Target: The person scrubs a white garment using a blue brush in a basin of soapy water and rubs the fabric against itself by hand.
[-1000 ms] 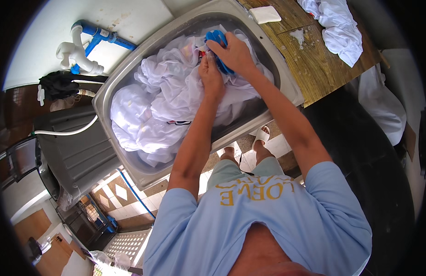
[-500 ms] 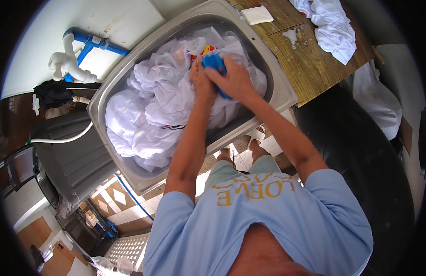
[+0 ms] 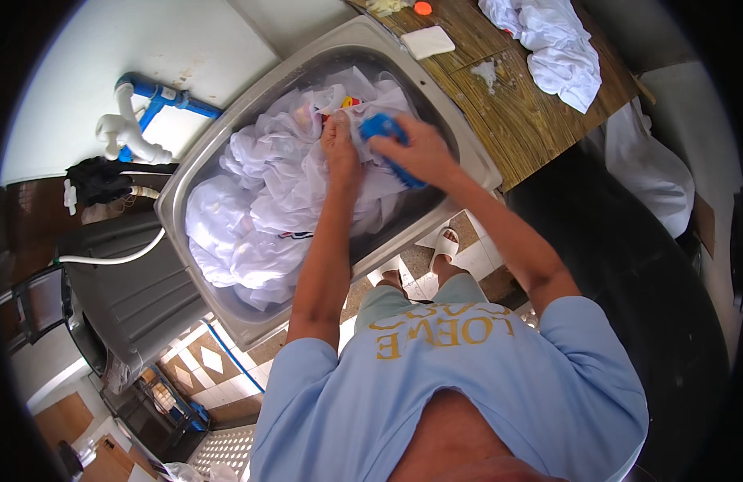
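A large rectangular stainless-steel sink basin (image 3: 196,173) holds a heap of wet white cloth garments (image 3: 263,209) that fills most of it; one piece shows a small patch of red and yellow print near the far end. The left hand (image 3: 339,145) lies flat on the cloth, fingers together and pressed down onto the fabric. The right hand (image 3: 416,149) is wrapped around a blue plastic scrubbing brush (image 3: 381,128), fingers curled tight over its back, with the brush set against the white cloth just beside the left hand, in the far half of the basin.

To the right of the basin runs a worn brown wooden countertop (image 3: 524,120). On it, close to the basin's far corner, sits a white rectangular bar of soap (image 3: 428,41); a small blob of suds lies further along, and a crumpled white garment (image 3: 548,44) rests at the far right end, well apart from the sink. A small round orange object (image 3: 422,8) sits at the far edge.

On the left, blue and white plastic pipes (image 3: 138,112) run along a pale wall, with a dark grey plastic appliance lid (image 3: 114,273) beside the basin. Below is a patterned tiled floor (image 3: 219,361).
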Motion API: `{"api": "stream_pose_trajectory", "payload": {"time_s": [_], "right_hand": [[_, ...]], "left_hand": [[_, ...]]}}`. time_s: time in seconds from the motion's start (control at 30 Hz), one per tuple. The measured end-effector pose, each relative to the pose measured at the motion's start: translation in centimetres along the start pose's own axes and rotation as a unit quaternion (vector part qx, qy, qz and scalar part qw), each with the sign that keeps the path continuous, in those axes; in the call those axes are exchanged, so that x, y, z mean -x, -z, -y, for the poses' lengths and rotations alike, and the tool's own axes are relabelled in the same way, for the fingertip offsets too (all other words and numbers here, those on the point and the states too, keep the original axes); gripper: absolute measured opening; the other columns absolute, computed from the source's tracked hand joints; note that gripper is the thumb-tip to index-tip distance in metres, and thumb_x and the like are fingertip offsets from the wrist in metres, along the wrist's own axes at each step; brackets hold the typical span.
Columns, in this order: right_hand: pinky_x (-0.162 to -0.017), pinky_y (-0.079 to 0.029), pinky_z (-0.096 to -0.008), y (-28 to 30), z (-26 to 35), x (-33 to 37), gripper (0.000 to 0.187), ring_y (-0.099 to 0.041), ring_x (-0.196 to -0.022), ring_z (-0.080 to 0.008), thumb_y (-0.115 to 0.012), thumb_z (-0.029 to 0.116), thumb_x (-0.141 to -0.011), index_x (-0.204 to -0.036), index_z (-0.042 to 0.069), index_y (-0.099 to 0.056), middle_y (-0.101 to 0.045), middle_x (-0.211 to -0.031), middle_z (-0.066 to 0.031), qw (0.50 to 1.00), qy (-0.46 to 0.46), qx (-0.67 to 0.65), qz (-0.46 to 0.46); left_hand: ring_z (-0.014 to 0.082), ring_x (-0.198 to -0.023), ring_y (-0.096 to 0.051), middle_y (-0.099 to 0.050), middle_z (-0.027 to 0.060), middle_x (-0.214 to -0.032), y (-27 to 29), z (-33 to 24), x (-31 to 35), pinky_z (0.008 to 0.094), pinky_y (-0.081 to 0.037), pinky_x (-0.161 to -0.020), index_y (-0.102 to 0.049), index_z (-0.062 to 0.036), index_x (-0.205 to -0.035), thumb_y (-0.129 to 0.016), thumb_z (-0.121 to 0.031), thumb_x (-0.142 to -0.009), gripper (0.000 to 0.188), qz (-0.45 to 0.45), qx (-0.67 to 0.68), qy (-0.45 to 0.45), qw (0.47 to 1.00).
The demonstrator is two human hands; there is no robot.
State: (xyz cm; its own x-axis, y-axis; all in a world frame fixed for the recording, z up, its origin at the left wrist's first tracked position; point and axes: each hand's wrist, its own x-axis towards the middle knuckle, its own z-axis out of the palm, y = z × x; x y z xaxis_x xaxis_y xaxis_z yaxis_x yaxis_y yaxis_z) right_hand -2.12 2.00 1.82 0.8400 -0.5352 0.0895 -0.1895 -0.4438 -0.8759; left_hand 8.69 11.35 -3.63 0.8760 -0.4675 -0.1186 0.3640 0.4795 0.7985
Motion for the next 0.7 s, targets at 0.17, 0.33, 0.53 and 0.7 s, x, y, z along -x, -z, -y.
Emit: {"api": "stream_pose_trajectory", "payload": {"time_s": [0.17, 0.33, 0.53, 0.7], "right_hand": [[-0.061, -0.047, -0.037, 13.2, -2.9, -4.2, 0.042, -0.057, -0.063, -0.0292, -0.069, 0.045, -0.075, -0.09, 0.006, -0.061, -0.06, -0.074, -0.0127, 0.977, -0.047, 0.17, -0.119], [-0.073, -0.046, -0.0404, 12.5, -0.8, -4.2, 0.05, -0.057, -0.084, -0.032, -0.072, 0.042, -0.071, -0.104, 0.007, -0.057, -0.054, -0.098, -0.0147, 0.896, 0.184, 0.347, -0.206], [-0.071, -0.047, -0.0382, 0.6, 2.4, 0.8, 0.039, -0.058, -0.079, -0.0304, -0.069, 0.023, -0.072, -0.104, 0.004, -0.054, -0.058, -0.092, -0.0138, 0.985, 0.144, 0.049, -0.083], [-0.06, -0.047, -0.0258, 1.9, -0.9, -1.8, 0.017, -0.057, -0.063, -0.0156, -0.049, 0.005, -0.082, -0.097, 0.003, -0.056, -0.061, -0.083, -0.0048, 0.944, -0.03, -0.32, 0.069]], "left_hand": [[0.0009, -0.058, -0.045, -0.053, -0.007, -0.069, -2.7, -1.9, 0.5, 0.0177, -0.035, -0.05, -0.061, -0.0107, -0.081, -0.054, -0.024, -0.094, 0.02, 0.069, 0.004, 0.042, 0.997], [-0.001, -0.054, -0.042, -0.049, -0.0086, -0.064, -3.3, -3.9, 0.6, 0.0168, -0.029, -0.046, -0.058, -0.0148, -0.077, -0.054, -0.023, -0.094, 0.019, 0.099, -0.019, 0.036, 0.994], [0.0064, -0.059, -0.05, -0.054, -0.004, -0.067, -3.9, -5.1, 1.5, 0.0203, -0.04, -0.054, -0.06, -0.0076, -0.086, -0.053, -0.018, -0.092, 0.014, 0.104, -0.064, 0.048, 0.991], [0.0079, -0.071, -0.053, -0.056, -0.0019, -0.073, -3.5, -6.0, 0.2, 0.0213, -0.043, -0.069, -0.059, 0.0004, -0.093, -0.052, -0.014, -0.091, 0.016, 0.108, -0.435, -0.266, 0.854]]}}
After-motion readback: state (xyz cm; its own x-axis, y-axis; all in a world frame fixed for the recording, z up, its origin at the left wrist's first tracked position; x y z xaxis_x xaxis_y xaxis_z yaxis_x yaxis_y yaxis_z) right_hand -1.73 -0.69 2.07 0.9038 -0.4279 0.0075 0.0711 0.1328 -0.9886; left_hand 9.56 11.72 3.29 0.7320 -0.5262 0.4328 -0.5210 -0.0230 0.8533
